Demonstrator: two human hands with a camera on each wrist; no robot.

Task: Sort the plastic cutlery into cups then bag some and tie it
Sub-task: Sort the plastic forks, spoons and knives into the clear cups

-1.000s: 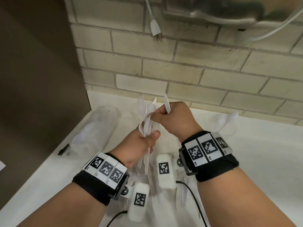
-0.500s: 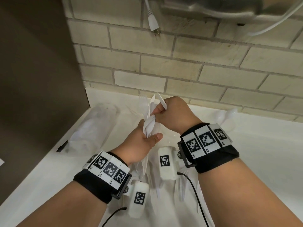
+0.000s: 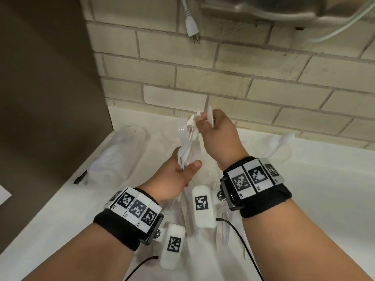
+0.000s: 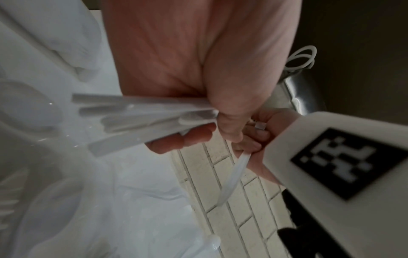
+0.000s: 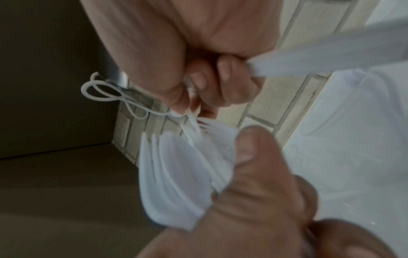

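Note:
My left hand (image 3: pixel 188 167) grips a bundle of white plastic cutlery (image 3: pixel 187 147) by the handles and holds it upright above the counter. In the right wrist view the bundle (image 5: pixel 176 174) shows spoon bowls under my left thumb. My right hand (image 3: pixel 205 122) is at the top of the bundle, its fingers curled round other white cutlery pieces (image 3: pixel 210 116) while thumb and forefinger pinch a fork tip (image 5: pixel 193 124). In the left wrist view the handles (image 4: pixel 141 118) fan out from my left hand (image 4: pixel 220 129).
A sleeve of clear cups (image 3: pixel 119 157) lies on the white counter (image 3: pixel 324 199) at left, beside a brown panel (image 3: pixel 40 98). A clear cup with cutlery (image 3: pixel 284 142) stands at the right by the brick wall. Loose cutlery (image 3: pixel 223 230) lies under my wrists. A plug (image 3: pixel 191 27) hangs above.
My right hand has shifted slightly up to the top of the bundle. The left hand keeps its grip in about the same place.

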